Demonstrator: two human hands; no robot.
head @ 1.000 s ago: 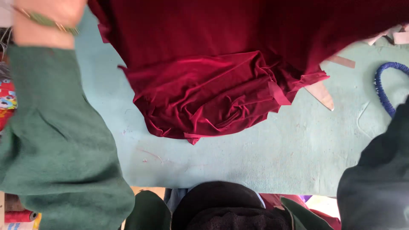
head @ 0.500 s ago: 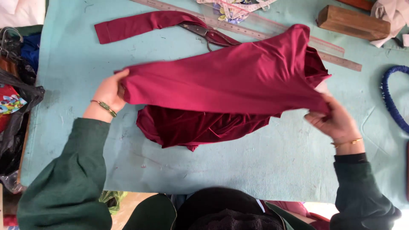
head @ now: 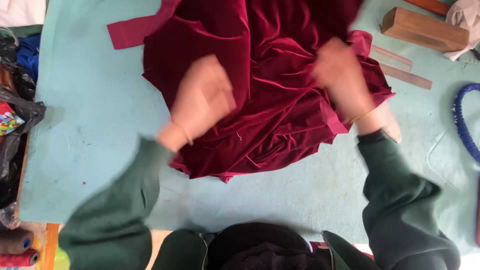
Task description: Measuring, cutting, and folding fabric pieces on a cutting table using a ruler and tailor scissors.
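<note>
In the head view, a dark red velvet cloth lies crumpled in the middle of the light green table, a little to the far side. The left hand rests on its left part and looks loosely closed; the right hand is on its right part. Both are blurred, so I cannot tell if they grip the cloth or only press it. The cloth seems soft, light and a little slippery; I think the edges or the thick folds are best to hold. A wooden block and a clear ruler lie far right, and thread spools near left.
</note>
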